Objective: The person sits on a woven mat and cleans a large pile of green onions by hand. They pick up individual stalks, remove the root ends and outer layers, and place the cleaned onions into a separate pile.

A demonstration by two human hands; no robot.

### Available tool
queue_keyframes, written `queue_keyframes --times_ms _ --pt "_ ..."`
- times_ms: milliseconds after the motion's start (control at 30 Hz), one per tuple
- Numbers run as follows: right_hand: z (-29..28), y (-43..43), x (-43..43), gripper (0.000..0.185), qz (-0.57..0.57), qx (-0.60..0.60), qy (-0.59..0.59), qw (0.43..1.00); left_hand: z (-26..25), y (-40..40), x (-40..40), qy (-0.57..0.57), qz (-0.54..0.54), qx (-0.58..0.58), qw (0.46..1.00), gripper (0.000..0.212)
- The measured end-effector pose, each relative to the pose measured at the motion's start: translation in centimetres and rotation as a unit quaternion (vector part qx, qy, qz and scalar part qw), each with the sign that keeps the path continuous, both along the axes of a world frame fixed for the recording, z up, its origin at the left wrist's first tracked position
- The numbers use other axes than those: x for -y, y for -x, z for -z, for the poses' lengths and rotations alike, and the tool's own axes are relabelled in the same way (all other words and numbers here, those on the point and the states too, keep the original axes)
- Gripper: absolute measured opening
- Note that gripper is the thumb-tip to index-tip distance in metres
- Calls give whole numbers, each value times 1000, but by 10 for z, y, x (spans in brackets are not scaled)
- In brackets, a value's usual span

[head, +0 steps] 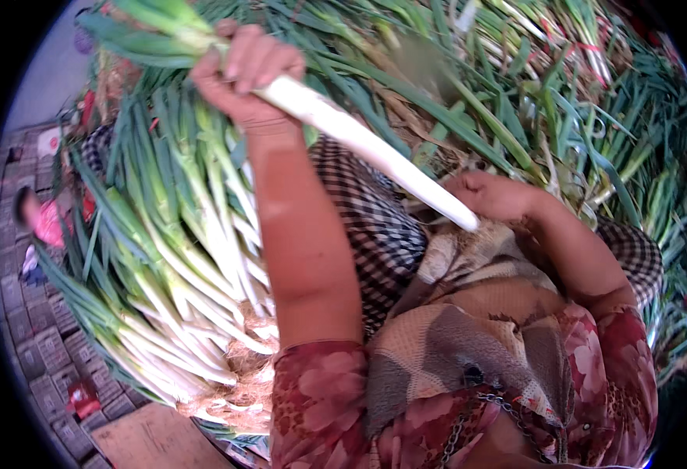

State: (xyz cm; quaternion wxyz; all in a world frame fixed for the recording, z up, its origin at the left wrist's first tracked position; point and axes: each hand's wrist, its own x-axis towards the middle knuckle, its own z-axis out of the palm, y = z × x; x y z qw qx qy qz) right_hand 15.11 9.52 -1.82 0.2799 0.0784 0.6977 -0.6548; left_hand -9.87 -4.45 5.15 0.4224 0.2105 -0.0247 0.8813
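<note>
My left hand (249, 76) is raised at the upper left, its fingers wrapped around a thick long green onion (372, 146). The leaves stick out at the upper left. The smooth white shank slants down to the right across my lap. Close to its lower end is my right hand (490, 193), fingers curled; whether they hold anything is hidden. Fine root fibres show just below that end. To the left of my left forearm lies a large pile of green onions (191, 281), white shanks and brown roots towards me.
Loose onion leaves and dry husks (402, 111) lie ahead, with red-tied bunches (595, 58) at the upper right. More green onions (671, 170) line the right side. A board (156, 439) and a red object (83, 400) are at the lower left. A person (44, 217) is at the far left.
</note>
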Motion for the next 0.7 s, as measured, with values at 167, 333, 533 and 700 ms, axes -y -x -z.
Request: queue_keyframes --times_ms 167,333,533,700 --pt "39 -6 -2 33 69 -77 -195 975 -9 -4 -30 335 -218 -45 915 16" --pt "-31 8 0 51 191 -87 -66 976 15 2 -39 501 -322 7 803 14" --pt "-9 -10 39 40 136 -141 -201 960 35 11 -46 520 -340 85 779 12" --pt "12 -41 22 30 214 -81 87 970 55 4 -54 644 -243 -22 725 19"
